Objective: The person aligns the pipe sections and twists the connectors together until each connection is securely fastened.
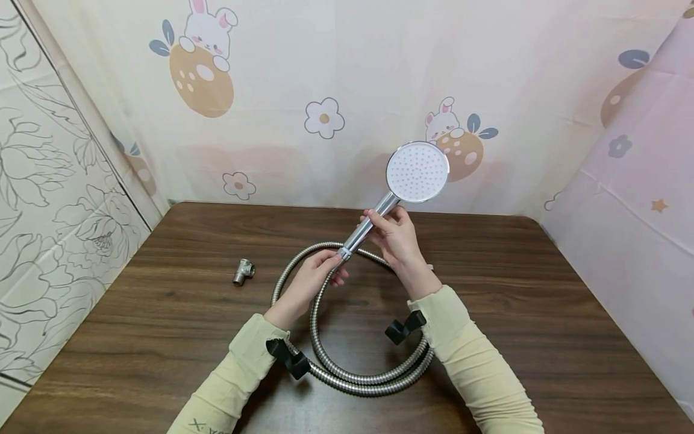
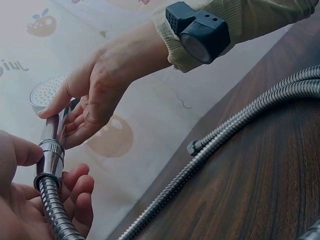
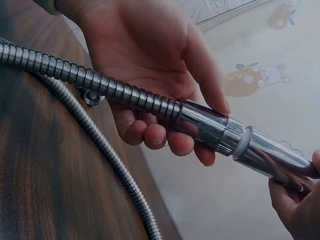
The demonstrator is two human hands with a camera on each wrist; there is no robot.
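A chrome handheld shower head [image 1: 417, 172] with a round white spray face is held slantwise above the table. My right hand [image 1: 398, 241] grips its handle [image 1: 374, 218], thumb on top. My left hand [image 1: 306, 282] pinches the chrome end nut [image 3: 205, 122] of the metal shower hose [image 1: 317, 337], with thumb above and fingers curled beneath. In the right wrist view the nut sits at the handle's lower end, and a pale ring [image 3: 243, 142] shows between them. How far it is threaded on cannot be told. The hose loops down onto the table.
A small metal tee fitting [image 1: 244, 272] lies on the dark wooden table [image 1: 162, 337], left of the hose. The hose's other end nut [image 2: 194, 148] shows in the left wrist view. A printed curtain [image 1: 271, 72] hangs behind the table.
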